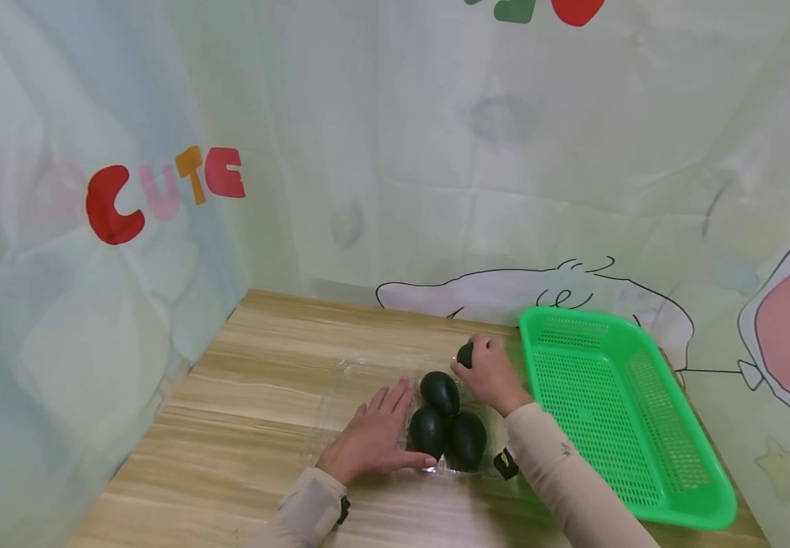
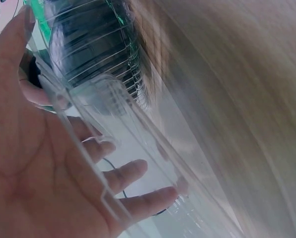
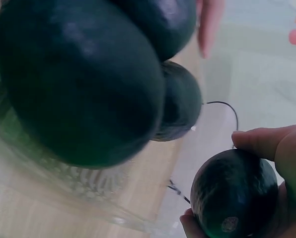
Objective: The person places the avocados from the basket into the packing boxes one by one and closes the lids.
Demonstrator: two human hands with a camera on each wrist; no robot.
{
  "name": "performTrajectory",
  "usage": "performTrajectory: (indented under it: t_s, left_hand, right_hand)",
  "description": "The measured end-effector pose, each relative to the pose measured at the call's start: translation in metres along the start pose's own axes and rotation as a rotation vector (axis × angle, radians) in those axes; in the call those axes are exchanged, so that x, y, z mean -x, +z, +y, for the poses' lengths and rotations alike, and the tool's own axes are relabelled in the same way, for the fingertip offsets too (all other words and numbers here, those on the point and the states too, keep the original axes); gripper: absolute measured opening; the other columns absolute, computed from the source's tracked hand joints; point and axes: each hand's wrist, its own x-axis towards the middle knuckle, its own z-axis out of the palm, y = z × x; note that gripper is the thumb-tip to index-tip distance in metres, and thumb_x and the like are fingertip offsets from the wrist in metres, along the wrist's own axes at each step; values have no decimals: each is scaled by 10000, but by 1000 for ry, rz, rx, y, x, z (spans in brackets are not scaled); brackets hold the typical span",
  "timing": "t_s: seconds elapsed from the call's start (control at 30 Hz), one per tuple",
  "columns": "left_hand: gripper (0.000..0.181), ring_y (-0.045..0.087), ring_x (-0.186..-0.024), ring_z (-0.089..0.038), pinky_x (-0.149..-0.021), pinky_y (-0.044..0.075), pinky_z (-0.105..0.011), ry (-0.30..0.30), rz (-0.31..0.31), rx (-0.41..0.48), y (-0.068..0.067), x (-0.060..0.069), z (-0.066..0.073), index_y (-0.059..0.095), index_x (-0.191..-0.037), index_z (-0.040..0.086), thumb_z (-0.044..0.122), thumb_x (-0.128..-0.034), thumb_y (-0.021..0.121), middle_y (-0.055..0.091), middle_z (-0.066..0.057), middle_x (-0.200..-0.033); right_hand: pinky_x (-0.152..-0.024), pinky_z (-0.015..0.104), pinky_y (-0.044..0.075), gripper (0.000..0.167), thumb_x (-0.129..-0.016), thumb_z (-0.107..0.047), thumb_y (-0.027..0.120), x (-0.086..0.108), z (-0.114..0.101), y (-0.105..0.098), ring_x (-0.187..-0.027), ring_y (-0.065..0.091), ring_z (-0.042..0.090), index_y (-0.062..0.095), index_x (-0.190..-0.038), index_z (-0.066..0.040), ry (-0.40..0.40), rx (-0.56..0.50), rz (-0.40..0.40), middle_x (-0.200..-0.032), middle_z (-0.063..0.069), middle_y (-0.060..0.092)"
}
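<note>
Three dark green avocados (image 1: pixel 439 392) lie together in a clear plastic clamshell container (image 1: pixel 340 380) on the table. My left hand (image 1: pixel 377 434) rests beside them with straight fingers on the container's plastic edge. In the left wrist view, the clear plastic wall (image 2: pixel 138 119) crosses in front of the left hand (image 2: pixel 43 148). At the container's far right corner, my right hand (image 1: pixel 494 373) grips another avocado (image 3: pixel 235 193) between thumb and fingers. The right wrist view shows it held apart from the avocados (image 3: pixel 78 84) in the container.
A green perforated plastic basket (image 1: pixel 699 487) stands on the right side of the wooden table (image 1: pixel 251 396), next to my right forearm. Printed fabric (image 1: pixel 367 152) hangs behind the table and along its sides.
</note>
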Motion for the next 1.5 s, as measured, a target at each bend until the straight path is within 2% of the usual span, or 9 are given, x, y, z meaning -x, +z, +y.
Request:
performTrajectory:
  t_s: [0.2,0.4,0.67,0.77,1.0,1.23,1.5]
  left_hand:
    - [1218,242,-1510,-438,-1093,336,-717,-1,-4,-2,0,-1,0,188,-1628,72,817,-774,635,133,-107,-1708]
    - [1214,236,-1512,-438,-1100,329,-714,-9,-8,2,0,0,1,187,-1629,78,814,-775,637,125,-103,-1710]
    - [1216,242,-1511,-435,-1095,341,-709,-5,-8,3,0,1,1,182,-1629,75,814,-777,635,135,-103,-1708]
    - [1217,236,-1514,-433,-1100,340,-702,-7,-11,1,0,0,1,175,-1631,78,819,-778,628,129,-97,-1710]
    - [1228,242,-1515,-421,-1103,350,-689,-11,-11,-13,2,-2,0,180,-1631,84,843,-766,610,130,-83,-1711]
    - [1228,243,-1514,-422,-1096,354,-693,-11,-10,-7,1,-2,0,170,-1633,84,826,-769,630,139,-94,-1708]
    - [1233,246,-1511,-427,-1095,352,-699,-19,-4,-5,1,-2,0,165,-1634,88,822,-764,640,145,-94,-1707]
  right_hand:
    - [-877,569,548,574,-984,-345,667,3,2,14,-1115,567,420,473,-1368,35,-4,63,6,-1305,319,504]
    - [-930,583,540,599,-1019,-379,613,3,1,24,-1160,565,449,450,-1417,39,-17,134,-9,-1356,322,486]
    - [-891,545,563,526,-1033,-362,589,5,0,32,-1087,553,412,475,-1355,39,-54,196,4,-1272,289,487]
    - [-853,532,574,494,-1028,-341,604,8,0,33,-1043,544,395,491,-1321,41,-74,203,20,-1232,275,486]
    - [-861,516,575,465,-1005,-327,647,10,1,35,-1009,552,401,546,-1248,56,-154,285,103,-1164,264,538]
    - [-835,504,586,487,-991,-338,667,8,3,36,-1013,537,392,546,-1254,53,-154,285,111,-1154,261,531]
    - [-762,452,566,441,-975,-304,693,9,7,35,-956,499,355,551,-1171,65,-174,289,106,-1080,231,511]
